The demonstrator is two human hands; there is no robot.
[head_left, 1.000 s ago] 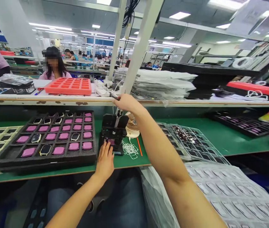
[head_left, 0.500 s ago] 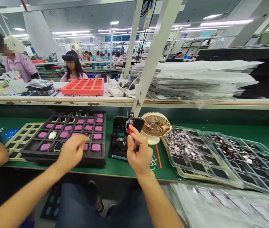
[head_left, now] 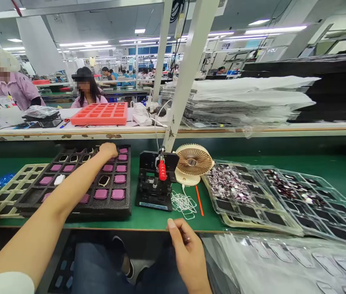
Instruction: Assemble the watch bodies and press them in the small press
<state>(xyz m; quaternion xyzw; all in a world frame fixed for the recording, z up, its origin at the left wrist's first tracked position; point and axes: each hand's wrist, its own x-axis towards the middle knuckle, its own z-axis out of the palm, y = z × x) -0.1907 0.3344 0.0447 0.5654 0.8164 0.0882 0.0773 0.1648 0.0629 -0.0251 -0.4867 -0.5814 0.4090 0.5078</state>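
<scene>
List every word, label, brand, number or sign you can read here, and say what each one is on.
Nothing here can be read for certain.
Tag on the white upright post: too small and blurred to read.
Strip on the base of the black bench press: too small to read.
Signs on the far ceiling beam: too blurred to read.
</scene>
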